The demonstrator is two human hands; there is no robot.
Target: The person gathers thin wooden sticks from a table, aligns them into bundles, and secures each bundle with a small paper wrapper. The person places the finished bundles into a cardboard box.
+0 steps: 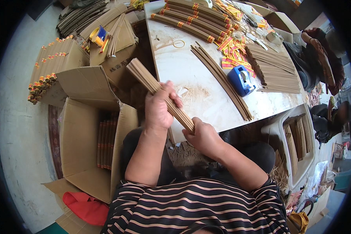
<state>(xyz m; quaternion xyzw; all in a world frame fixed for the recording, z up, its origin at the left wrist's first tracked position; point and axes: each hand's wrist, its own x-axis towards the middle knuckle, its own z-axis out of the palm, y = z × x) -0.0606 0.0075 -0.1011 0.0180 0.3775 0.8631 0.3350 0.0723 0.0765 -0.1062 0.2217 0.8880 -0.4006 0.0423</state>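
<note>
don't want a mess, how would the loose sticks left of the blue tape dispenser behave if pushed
The loose sticks look thin, so each is probably light and easily snapped. With no band visible around them on the flat tabletop, they would likely spread or roll.

A small hand-packing workshop. A bundle of thin brown sticks (178, 113) is held by hand beside a scuffed white table (165, 70), which is scattered with brown dust (193, 93), loose sticks (220, 80), red-and-yellow labels (231, 50), banded bundles (187, 26) and a blue tape dispenser (241, 80). To the left, a stack of more bundles (50, 64) rises beyond an open cardboard box (77, 140); to the right, a white tub (276, 130) holds sticks. At the dim right edge, there seems to be another person (319, 56) at the table.
</note>
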